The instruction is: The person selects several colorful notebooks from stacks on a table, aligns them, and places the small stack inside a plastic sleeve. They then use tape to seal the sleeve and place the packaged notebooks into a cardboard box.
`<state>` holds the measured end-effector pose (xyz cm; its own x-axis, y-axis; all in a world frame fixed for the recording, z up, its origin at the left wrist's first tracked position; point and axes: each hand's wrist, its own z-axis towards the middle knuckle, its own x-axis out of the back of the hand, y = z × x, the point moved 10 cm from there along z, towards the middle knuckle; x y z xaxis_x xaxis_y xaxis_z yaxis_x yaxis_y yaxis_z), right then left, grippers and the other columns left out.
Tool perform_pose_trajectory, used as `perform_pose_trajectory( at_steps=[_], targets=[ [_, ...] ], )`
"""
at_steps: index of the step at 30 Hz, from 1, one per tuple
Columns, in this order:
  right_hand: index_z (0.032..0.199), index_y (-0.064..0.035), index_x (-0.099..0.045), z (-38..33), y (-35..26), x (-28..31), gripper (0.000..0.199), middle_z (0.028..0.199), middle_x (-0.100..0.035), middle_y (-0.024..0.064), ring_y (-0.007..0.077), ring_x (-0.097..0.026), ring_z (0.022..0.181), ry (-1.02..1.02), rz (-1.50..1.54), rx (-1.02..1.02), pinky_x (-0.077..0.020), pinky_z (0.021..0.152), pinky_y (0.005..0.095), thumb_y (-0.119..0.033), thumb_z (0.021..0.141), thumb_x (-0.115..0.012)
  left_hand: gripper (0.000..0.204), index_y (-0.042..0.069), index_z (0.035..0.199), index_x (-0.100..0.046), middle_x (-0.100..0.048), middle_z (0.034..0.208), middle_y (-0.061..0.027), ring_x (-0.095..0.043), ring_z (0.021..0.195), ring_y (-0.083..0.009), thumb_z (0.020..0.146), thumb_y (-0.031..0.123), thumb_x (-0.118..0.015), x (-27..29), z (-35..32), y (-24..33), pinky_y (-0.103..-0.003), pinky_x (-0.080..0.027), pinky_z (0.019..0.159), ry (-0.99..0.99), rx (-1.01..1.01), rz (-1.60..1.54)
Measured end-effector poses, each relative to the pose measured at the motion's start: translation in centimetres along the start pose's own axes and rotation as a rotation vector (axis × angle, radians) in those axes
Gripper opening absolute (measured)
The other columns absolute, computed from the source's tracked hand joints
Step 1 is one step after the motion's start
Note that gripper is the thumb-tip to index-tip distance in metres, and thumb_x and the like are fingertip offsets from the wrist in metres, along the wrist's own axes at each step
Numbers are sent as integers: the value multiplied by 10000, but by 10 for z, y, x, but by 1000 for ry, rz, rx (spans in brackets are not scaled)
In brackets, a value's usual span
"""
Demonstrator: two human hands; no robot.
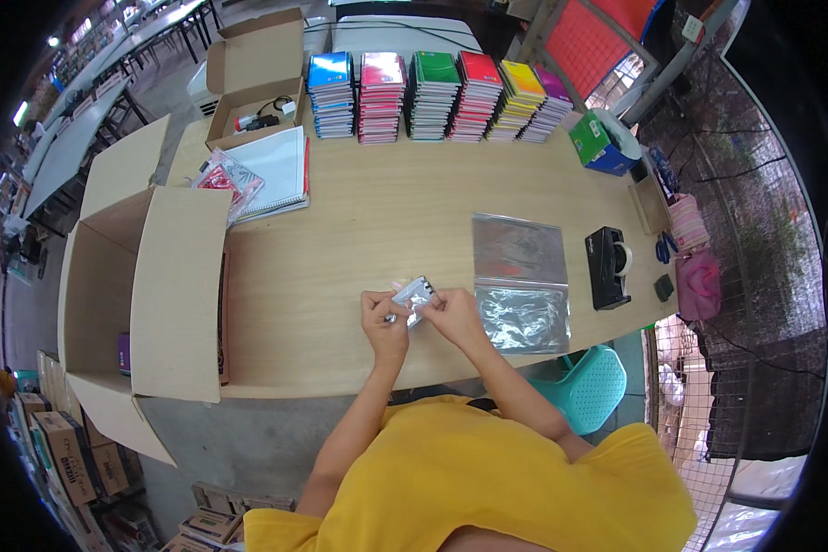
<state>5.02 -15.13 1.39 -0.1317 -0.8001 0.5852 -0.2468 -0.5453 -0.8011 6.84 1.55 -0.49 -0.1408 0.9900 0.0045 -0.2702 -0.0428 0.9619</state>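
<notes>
Both hands meet just left of the clear bags [522, 283]: left hand [384, 321] and right hand [452, 312] pinch a small packet [413, 296], fingers curled, forearms angled inward.

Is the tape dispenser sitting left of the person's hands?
No. The black tape dispenser stands near the table's right end, right of both hands, past the clear plastic bags.

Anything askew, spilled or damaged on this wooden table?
Nothing spilled or damaged. The notebook stacks stand in an orderly row, though the two rightmost lean. Clear plastic sleeves lie flat beside the black tape dispenser. Both hands, left hand and right hand, hold a small shiny packet over the table.
</notes>
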Motion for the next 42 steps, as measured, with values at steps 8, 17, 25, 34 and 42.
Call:
perform_pose_trajectory(
  at_steps=[8, 17, 25, 34, 42],
  targets=[
    [712, -7, -649, -23, 33, -16, 270, 562, -591, 16, 58, -504, 462, 38, 382, -157, -382, 420, 208, -219, 818, -778, 230, 29, 906, -662, -547, 957, -108, -580, 942, -250, 703, -26, -756, -2, 10, -7, -358, -466, 840, -229, 175, -95],
    [789, 10, -646, -28, 37, -19, 162, 610, -599, 31, 68, -502, 459, -121, 646, -253, -362, 409, 206, -108, 832, -749, 529, 164, 1178, -671, -581, 1134, -145, -603, 1015, -317, 669, 74, -787, -11, 9, 57, -386, -527, 846, -642, -226, 437],
    [1107, -40, -383, -37, 50, -28, 432, 667, -591, 61, 85, -508, 504, -44, 818, -257, -371, 435, 214, -30, 841, -723, 553, 224, 1209, -668, -576, 1108, -146, -576, 974, -312, 687, 77, -773, -18, 11, 58, -388, -522, 812, -682, -233, 521],
    [1146, -51, -350, -17, 60, -47, 455, 680, -514, 22, 101, -498, 569, 179, 667, 159, -393, 509, 220, -46, 861, -704, 699, 155, 1335, -520, -557, 1130, -170, -579, 959, -322, 693, 113, -794, -15, 19, 42, -404, -507, 834, -731, -58, 493],
    [1270, -31, -366, -8, 63, -26, 659, 960, -583, 121, 239, -608, 829, 132, -153, 235, -506, 726, 375, -256, 807, -777, 876, 65, 1410, -374, -596, 1176, -168, -587, 1089, -349, 647, 49, -802, -13, 25, 36, -399, -490, 921, -630, 29, 348]
  ],
)
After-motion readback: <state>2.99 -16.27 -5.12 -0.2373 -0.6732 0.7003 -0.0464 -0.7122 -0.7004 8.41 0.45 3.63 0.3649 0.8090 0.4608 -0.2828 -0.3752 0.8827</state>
